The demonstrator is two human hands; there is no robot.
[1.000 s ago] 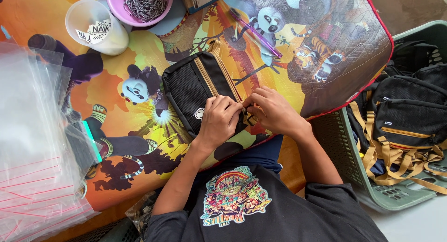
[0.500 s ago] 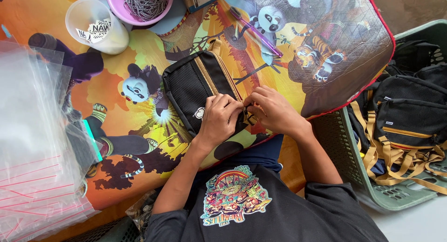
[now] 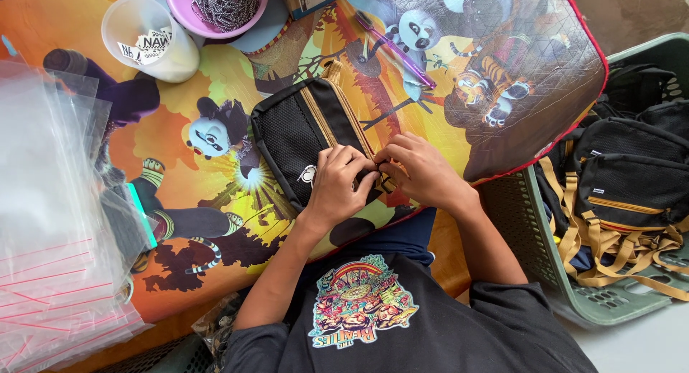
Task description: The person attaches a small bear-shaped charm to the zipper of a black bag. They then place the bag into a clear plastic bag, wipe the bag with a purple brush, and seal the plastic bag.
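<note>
A small black pouch bag with tan zipper trim lies on a colourful cartoon-printed mat. My left hand rests on the bag's near end, fingers curled and pinching at its edge. My right hand meets it from the right, fingertips closed on the same spot of the bag. What the fingers pinch is hidden under them.
A stack of clear zip bags lies at the left. A white cup, a pink bowl of metal chains and a purple pen sit at the far side. A green basket of black bags stands right.
Both hands stay pinched on the bag's near end; only slight finger movement shows.
</note>
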